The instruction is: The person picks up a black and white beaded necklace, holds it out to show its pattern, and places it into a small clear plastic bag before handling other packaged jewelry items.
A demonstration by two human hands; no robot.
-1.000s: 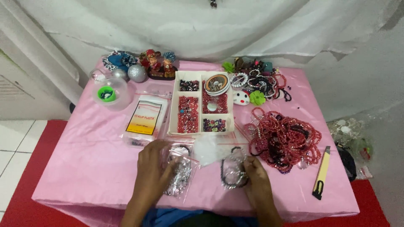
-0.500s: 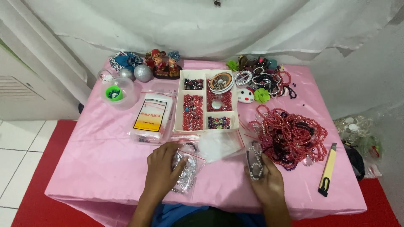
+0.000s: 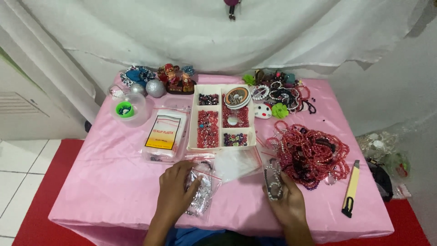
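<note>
The right hand (image 3: pixel 287 200) has lifted the bead bracelet (image 3: pixel 273 181) off the counter (image 3: pixel 114 182) and pulled it toward the right since a second ago; before, the bracelet lay flat under the fingers. Now the right hand grips the bracelet, which stands up in a thin loop at the lower middle of the frame, just beside the big pile of red beads (image 3: pixel 312 152). The left hand (image 3: pixel 175 193) has stayed on the clear bag (image 3: pixel 200 191). It presses down on the bag with bent fingers, and shiny silver beads show inside.

A second clear bag (image 3: pixel 234 164) lies between the two hands, a bit higher up. Above it sits a white tray (image 3: pixel 222 117) with red and dark beads in its boxes. A pack of little plastic bags (image 3: pixel 166 134) lies left of the tray. A yellow cutter (image 3: pixel 350 187) lies at the lower right, well apart from the hands. Small toy figures (image 3: pixel 175 78) and a silver ball (image 3: pixel 155 88) stand at the upper left of the counter.
</note>
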